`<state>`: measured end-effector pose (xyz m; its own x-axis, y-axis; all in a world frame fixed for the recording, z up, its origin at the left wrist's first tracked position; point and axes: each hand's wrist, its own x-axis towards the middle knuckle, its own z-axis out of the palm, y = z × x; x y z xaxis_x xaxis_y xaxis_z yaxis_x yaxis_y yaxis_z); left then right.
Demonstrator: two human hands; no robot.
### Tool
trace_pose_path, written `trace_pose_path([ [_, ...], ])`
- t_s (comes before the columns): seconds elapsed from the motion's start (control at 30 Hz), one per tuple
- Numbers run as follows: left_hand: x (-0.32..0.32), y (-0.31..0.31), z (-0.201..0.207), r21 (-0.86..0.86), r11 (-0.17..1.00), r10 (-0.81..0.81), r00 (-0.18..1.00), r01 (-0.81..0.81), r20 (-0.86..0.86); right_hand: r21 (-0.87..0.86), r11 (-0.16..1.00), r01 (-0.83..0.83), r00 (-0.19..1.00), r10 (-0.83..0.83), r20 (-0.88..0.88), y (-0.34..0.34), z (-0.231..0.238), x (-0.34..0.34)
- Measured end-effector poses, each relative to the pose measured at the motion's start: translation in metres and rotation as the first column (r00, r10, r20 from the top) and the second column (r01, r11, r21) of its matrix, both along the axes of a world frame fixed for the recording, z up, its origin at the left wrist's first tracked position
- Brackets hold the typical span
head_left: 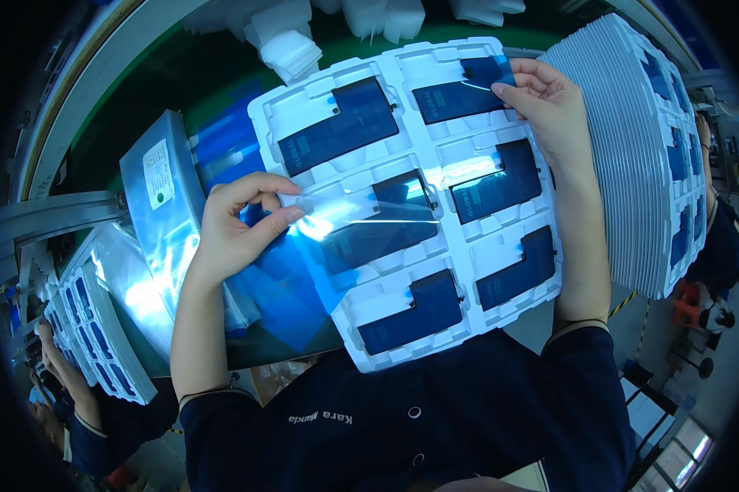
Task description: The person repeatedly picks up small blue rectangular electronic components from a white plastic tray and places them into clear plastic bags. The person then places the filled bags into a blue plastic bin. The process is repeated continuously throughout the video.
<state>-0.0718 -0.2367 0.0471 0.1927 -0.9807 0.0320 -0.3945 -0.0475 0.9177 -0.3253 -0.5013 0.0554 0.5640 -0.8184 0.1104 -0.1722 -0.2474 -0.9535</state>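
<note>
A white moulded tray [425, 152] is tilted in front of me, with several dark L-shaped battery packs in its pockets. My left hand [242, 221] pinches a clear plastic film [353, 215] between thumb and fingers; the film stretches over the middle-left battery pack [386, 234]. At the tray's far right corner, my right hand [554, 102] is closed in a pinch on a blue film [499, 72] beside the upper-right battery pack [451, 100]. Some of that hand's fingers are hidden behind the tray edge.
A tall stack of similar trays [624, 156] stands on the right. Left lie a clear-wrapped package [168, 164], blue film sheets [283, 295] and another tray stack [107, 344]. White foam pieces [291, 53] sit at the back. Another person's arm [66, 369] shows at far left.
</note>
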Motion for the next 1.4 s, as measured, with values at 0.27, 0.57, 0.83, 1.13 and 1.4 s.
trace_pose_path([
  [0.27, -0.001, -0.001, -0.002, -0.059, 0.998, 0.003, 1.000, -0.002, 0.014, -0.247, 0.969, -0.021, 0.996, -0.002, -0.095, -0.006, -0.017, 0.000],
  [0.57, -0.001, 0.002, -0.001, -0.013, 1.000, -0.021, 0.999, 0.021, -0.027, -0.681, 0.704, -0.201, 0.776, -0.309, -0.549, 0.055, 0.024, -0.063],
  [0.83, 0.003, 0.001, -0.005, 0.065, 0.997, -0.035, 0.992, 0.043, -0.124, -0.559, 0.829, 0.015, 0.476, -0.498, -0.725, 0.159, 0.023, -0.127],
  [1.13, 0.006, 0.003, -0.012, 0.030, 0.998, -0.043, 0.987, 0.048, -0.152, -0.556, 0.809, 0.191, 0.605, -0.543, -0.583, 0.158, 0.041, -0.128],
  [1.4, 0.006, 0.001, -0.012, 0.014, 0.997, -0.076, 0.979, 0.080, -0.188, 0.588, 0.808, -0.037, 0.661, -0.422, 0.621, 0.197, 0.017, -0.149],
])
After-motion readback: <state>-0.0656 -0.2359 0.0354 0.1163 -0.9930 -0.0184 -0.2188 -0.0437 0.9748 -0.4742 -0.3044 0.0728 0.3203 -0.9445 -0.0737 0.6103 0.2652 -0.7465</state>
